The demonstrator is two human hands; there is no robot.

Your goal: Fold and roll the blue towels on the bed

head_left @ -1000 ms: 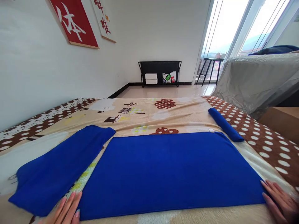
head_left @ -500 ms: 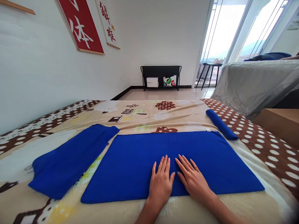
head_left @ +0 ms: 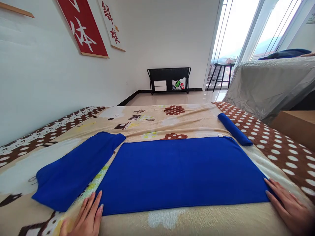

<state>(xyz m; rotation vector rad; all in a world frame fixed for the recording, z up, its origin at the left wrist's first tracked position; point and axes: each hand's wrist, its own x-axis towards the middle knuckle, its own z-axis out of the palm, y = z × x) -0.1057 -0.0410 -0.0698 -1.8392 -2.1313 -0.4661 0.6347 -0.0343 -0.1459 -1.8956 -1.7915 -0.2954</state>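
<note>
A blue towel (head_left: 182, 173) lies spread flat on the patterned blanket (head_left: 192, 223), with a small white tag on its far edge. At its near left corner rests my left hand (head_left: 86, 216), fingers stretched out and the fingertips on the edge. My right hand (head_left: 290, 206) lies at the near right corner, its fingers extended and touching the cloth there. To the left is a second blue cloth (head_left: 76, 170), folded and lying at a slant. A rolled blue cloth (head_left: 235, 130) lies beyond the far right corner.
A cardboard box (head_left: 295, 127) and a piece of furniture under a grey plastic cover (head_left: 268, 85) stand on the right. By the far wall are a black rack (head_left: 169, 78) and a dark stool (head_left: 221, 73). Scrolls (head_left: 85, 32) hang on the left wall.
Both hands have moved apart from the middle of the towel, the left to its near left corner and the right to its near right corner. The towel stays flat.
</note>
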